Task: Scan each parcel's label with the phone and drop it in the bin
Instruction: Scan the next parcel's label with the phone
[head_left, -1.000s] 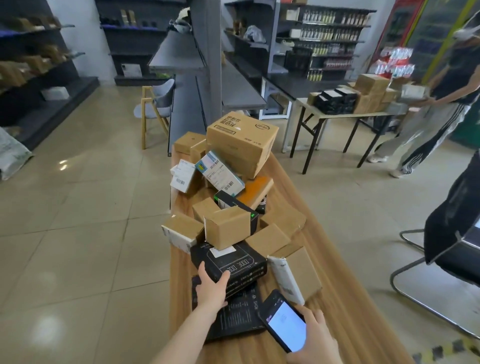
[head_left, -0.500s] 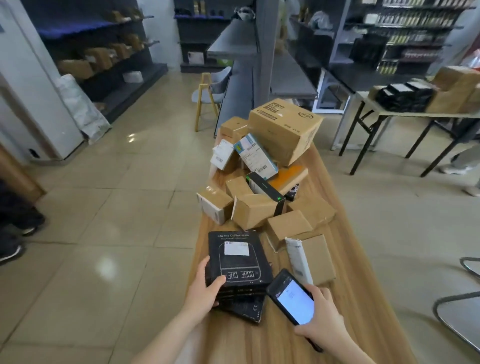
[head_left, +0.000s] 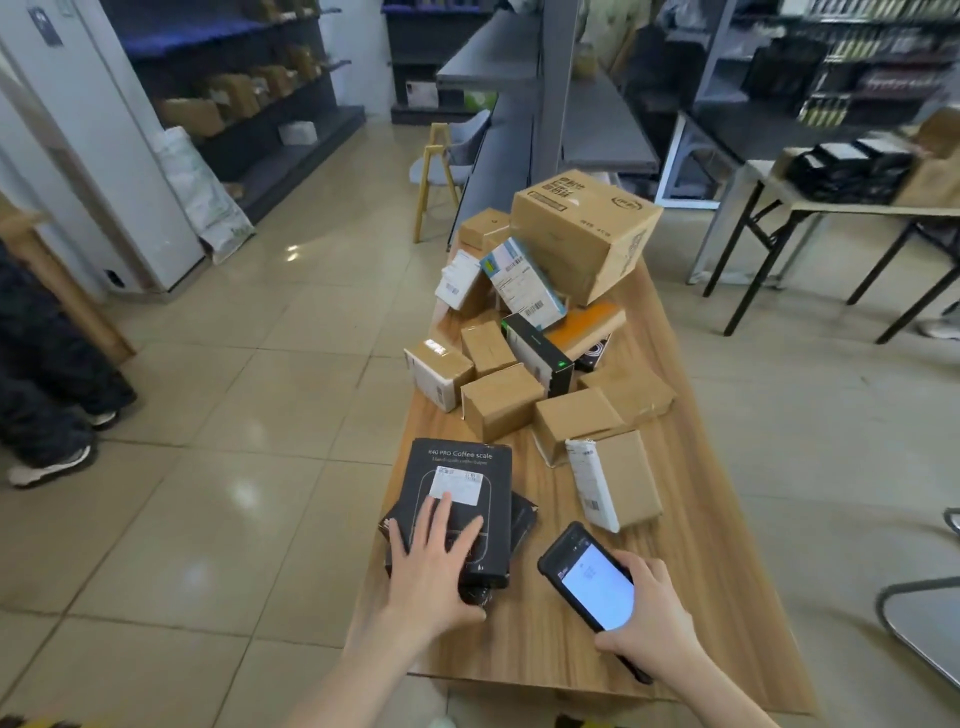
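Lower centre, the left hand (head_left: 436, 571) is pressing spread fingers (head_left: 434, 519) flat on the black parcel (head_left: 467, 462) lying on the counter (head_left: 545, 649); right of it, the right hand (head_left: 652, 623) is gripping the phone (head_left: 587, 577) in curled fingers.

Lays the left hand (head_left: 436, 566) flat on top of the black coffee-scale box (head_left: 462, 460), fingers spread and reaching its white label (head_left: 457, 486), no longer gripping its left edge with the thumb on top. Brings that box clear of the cardboard parcels (head_left: 501, 400), nearer the near left corner of the tabletop (head_left: 545, 644). Holds the phone (head_left: 589, 579) in the right hand (head_left: 649, 610) farther right, now apart from the black box. Looks more to the left: dark trouser legs (head_left: 47, 364) now at the left side of the floor.
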